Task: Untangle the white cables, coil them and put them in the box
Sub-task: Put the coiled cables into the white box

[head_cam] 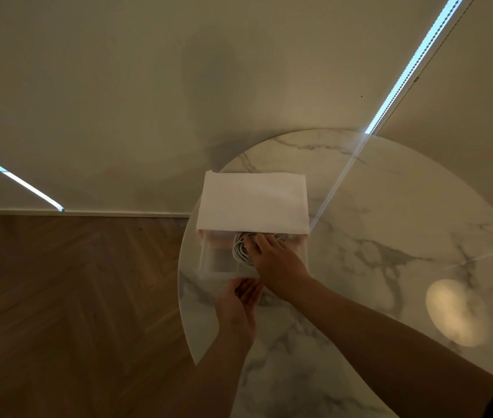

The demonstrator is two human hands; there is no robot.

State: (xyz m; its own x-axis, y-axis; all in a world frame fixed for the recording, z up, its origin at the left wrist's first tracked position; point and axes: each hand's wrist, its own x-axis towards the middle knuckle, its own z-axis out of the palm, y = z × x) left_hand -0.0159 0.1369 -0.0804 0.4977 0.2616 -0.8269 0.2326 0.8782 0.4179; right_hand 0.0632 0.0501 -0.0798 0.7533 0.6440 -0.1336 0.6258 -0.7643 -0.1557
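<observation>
Cables (240, 248) sit coiled in the box (209, 259), under our flat right hand (272, 256). Left hand (239, 306), seemingly open, touches the near wall.

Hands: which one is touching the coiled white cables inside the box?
The right hand, reaching into the box onto the cables; the left hand is outside, at its near edge.

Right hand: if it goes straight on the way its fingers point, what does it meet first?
The right hand is touching the coiled white cables in the box; beyond them, probably the white cover, though depth is unclear.
</observation>
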